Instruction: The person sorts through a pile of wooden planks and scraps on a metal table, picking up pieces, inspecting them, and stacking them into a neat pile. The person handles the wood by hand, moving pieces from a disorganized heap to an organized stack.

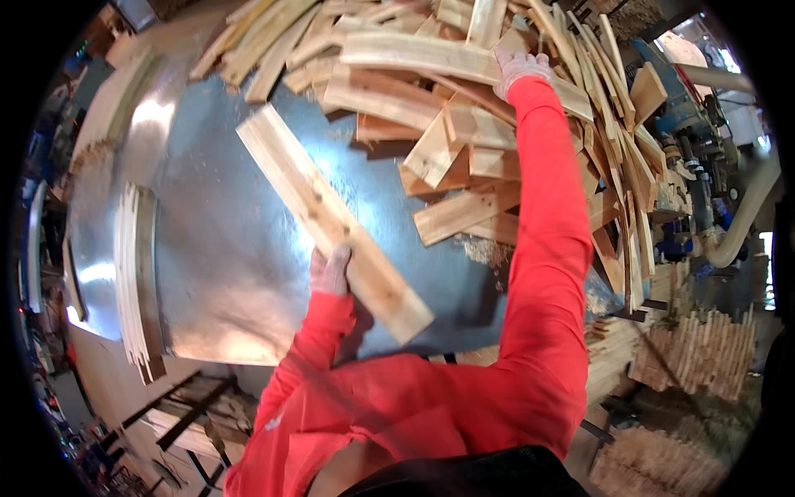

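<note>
My left hand (pixel 330 269), in a pale glove, holds a wooden board (pixel 319 207) by its edge, thumb on top. The board is light, with a few dark knots, and slants over the metal table (pixel 224 248). At full stretch, my right hand (pixel 522 70) grips a long wooden board (pixel 422 56) on top of the pile, its fingers curled over the far side. Part of that board is hidden under the hand. Around it lies a heap of loose boards (pixel 385 95) at various angles.
A neat stack of strips (pixel 139 277) stands at the table's left edge. Wood shavings (pixel 484 250) lie by the heap. Lower right are stacked wood pieces (pixel 696 352); machinery with a hose (pixel 745 219) is at far right. A long plank pile (pixel 112 112) sits upper left.
</note>
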Action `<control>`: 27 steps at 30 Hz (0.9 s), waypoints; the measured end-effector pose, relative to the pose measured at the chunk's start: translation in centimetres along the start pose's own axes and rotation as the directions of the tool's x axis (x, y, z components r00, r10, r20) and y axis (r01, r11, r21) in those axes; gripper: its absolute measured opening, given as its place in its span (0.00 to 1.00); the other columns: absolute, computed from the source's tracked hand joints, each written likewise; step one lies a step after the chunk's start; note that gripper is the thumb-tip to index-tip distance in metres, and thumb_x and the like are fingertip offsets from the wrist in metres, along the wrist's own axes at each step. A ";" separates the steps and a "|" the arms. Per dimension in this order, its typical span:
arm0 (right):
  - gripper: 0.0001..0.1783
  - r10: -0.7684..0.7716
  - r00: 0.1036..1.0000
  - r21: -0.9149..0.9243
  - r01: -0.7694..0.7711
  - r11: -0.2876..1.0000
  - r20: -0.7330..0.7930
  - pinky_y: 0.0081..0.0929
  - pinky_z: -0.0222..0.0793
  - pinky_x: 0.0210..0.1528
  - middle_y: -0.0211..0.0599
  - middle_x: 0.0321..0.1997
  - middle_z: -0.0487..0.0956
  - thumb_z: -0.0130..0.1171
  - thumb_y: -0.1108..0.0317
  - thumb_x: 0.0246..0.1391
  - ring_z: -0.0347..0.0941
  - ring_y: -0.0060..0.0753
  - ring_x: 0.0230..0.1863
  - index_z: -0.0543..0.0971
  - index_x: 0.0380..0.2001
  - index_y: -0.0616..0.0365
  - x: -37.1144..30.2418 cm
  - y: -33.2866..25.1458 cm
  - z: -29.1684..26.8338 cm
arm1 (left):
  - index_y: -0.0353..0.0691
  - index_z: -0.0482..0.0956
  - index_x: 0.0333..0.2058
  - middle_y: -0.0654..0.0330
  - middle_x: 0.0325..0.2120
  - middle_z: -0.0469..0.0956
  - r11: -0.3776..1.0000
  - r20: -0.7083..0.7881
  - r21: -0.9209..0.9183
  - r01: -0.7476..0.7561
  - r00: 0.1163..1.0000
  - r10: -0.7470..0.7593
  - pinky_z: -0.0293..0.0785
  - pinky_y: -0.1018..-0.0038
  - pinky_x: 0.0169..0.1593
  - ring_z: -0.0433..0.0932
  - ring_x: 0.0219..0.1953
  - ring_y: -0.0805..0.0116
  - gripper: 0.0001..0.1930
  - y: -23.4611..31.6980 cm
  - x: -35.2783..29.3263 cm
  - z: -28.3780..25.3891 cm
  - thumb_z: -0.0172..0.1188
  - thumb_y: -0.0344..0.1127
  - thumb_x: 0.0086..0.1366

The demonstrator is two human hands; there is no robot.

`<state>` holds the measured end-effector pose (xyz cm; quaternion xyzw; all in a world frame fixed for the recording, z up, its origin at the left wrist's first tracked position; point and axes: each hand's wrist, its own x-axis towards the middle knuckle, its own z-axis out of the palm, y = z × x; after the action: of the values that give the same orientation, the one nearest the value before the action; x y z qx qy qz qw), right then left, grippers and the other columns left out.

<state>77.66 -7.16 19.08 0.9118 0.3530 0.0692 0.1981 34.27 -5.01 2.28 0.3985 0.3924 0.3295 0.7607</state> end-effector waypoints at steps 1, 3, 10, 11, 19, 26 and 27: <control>0.51 -0.025 0.989 0.116 0.007 0.993 0.148 0.38 0.61 0.60 0.47 0.58 0.72 0.62 0.36 0.40 0.68 0.44 0.59 0.59 0.64 0.49 -2.1 -1.8 -3.0 | 0.34 0.69 0.52 0.58 0.41 0.76 1.000 -0.015 0.026 -0.013 1.000 0.014 0.74 0.72 0.44 0.75 0.39 0.70 0.22 -1.1 0.5 0.2 0.58 0.36 0.61; 0.55 -0.330 0.921 0.316 0.257 0.913 0.206 0.31 0.71 0.51 0.52 0.48 0.78 0.60 0.32 0.38 0.76 0.47 0.49 0.58 0.64 0.55 -6.6 -8.0 -4.6 | 0.35 0.67 0.54 0.57 0.44 0.75 0.973 -0.024 0.182 -0.140 0.989 0.147 0.74 0.70 0.46 0.75 0.41 0.67 0.22 -1.9 0.7 0.1 0.55 0.40 0.64; 0.48 -0.546 0.823 0.492 0.413 0.766 0.159 0.38 0.60 0.62 0.49 0.64 0.66 0.48 0.29 0.47 0.64 0.51 0.63 0.64 0.64 0.50 -14.0 -18.0 -5.2 | 0.36 0.69 0.54 0.53 0.45 0.76 0.781 0.242 -0.434 0.449 0.893 -0.379 0.72 0.59 0.54 0.76 0.47 0.56 0.24 -2.8 4.5 -1.8 0.59 0.43 0.63; 0.45 -0.415 0.899 0.632 0.405 0.660 -0.143 0.37 0.63 0.59 0.47 0.60 0.70 0.57 0.36 0.43 0.67 0.48 0.59 0.65 0.62 0.49 -11.0 -16.7 -4.7 | 0.35 0.70 0.53 0.53 0.43 0.77 0.831 0.189 -0.292 0.473 0.881 -0.434 0.73 0.60 0.52 0.76 0.45 0.56 0.24 -3.8 4.7 -3.0 0.60 0.42 0.62; 0.54 -0.091 0.996 0.245 0.084 0.966 0.020 0.39 0.64 0.60 0.49 0.59 0.71 0.61 0.32 0.39 0.68 0.49 0.60 0.60 0.64 0.53 2.7 -13.1 1.8 | 0.31 0.72 0.50 0.54 0.37 0.79 0.888 -0.114 0.270 0.373 0.928 -0.355 0.74 0.67 0.43 0.77 0.35 0.62 0.27 -7.7 1.0 -7.7 0.65 0.44 0.57; 0.62 -0.565 0.698 0.428 0.391 0.815 0.439 0.42 0.62 0.62 0.56 0.66 0.61 0.48 0.25 0.43 0.62 0.49 0.64 0.43 0.70 0.54 -18.3 -30.1 -11.5 | 0.37 0.70 0.52 0.56 0.44 0.75 0.835 -0.034 -0.549 0.035 0.997 -0.063 0.76 0.67 0.46 0.77 0.41 0.62 0.23 -11.5 2.1 -12.0 0.58 0.42 0.62; 0.60 -0.566 0.702 0.563 0.281 0.777 0.431 0.42 0.57 0.65 0.56 0.67 0.59 0.47 0.25 0.46 0.59 0.52 0.66 0.44 0.70 0.57 -19.4 -31.8 -7.9 | 0.38 0.70 0.53 0.57 0.45 0.75 0.789 0.006 -0.611 0.071 0.996 -0.085 0.76 0.67 0.47 0.77 0.42 0.62 0.22 -9.3 1.6 -9.9 0.58 0.40 0.62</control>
<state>41.60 3.69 13.54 0.7972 0.4875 -0.3453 0.0867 28.29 -4.55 -10.00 0.1120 0.2895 0.4112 0.8571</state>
